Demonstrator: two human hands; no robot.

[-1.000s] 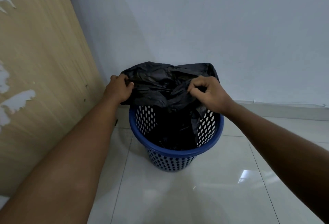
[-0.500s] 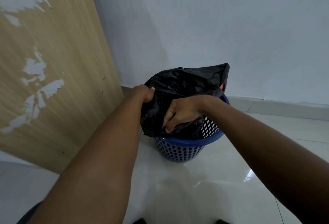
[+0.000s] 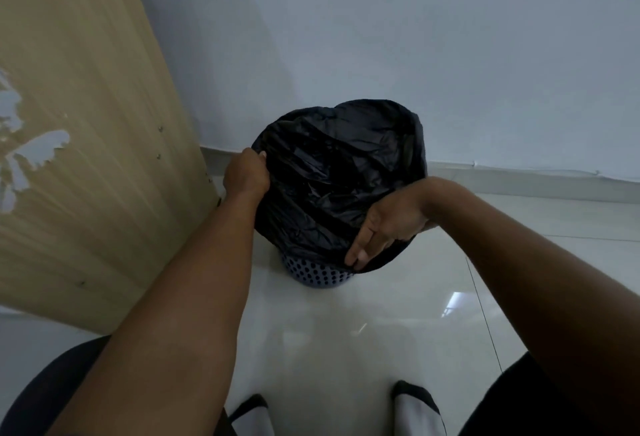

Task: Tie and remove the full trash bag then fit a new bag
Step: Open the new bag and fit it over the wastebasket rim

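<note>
A black trash bag (image 3: 332,176) is spread over the top of a blue perforated bin (image 3: 311,271), covering its rim; only the bin's lower wall shows. My left hand (image 3: 246,176) grips the bag's edge at the bin's left side. My right hand (image 3: 384,228) is at the near right side, fingers pointing down and pinching the bag's hem against the bin's outside.
A tall wooden panel (image 3: 86,141) with peeled veneer stands close on the left of the bin. A white wall (image 3: 450,55) is right behind it. The floor is glossy white tile (image 3: 329,338). My two feet (image 3: 412,408) are at the bottom edge.
The bag, bunched above the bin a second ago, now lies stretched over the rim. My right hand moved down the near side, pulling the hem lower. The camera tilted down.
</note>
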